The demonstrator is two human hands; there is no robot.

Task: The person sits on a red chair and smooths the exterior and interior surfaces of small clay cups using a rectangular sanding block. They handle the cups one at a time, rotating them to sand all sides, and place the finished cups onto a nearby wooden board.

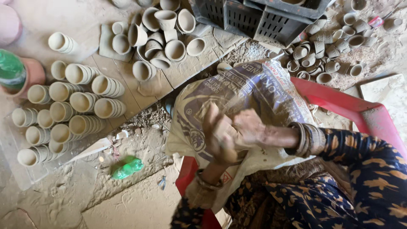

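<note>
My left hand [217, 136] rises from the bottom of the view, coated in clay, fingers pointing up. My right hand [251, 128] reaches in from the right, with bangles [306, 139] on its wrist, and its palm presses against the left hand. Both hands are blurred, and whatever lies between the palms is hidden. They hover over a printed woven sack [250, 91] draped across a red plastic seat [360, 111]. Nested rows of unfired clay cups [82, 101] lie on their sides to the left.
A loose heap of clay cups [163, 36] sits on wooden boards, and more cups [328, 44] lie scattered at top right. Dark plastic crates [258, 17] stand at the top. A green bottle [10, 70] stands in a pot at the left, and green plastic [127, 167] lies on the dusty floor.
</note>
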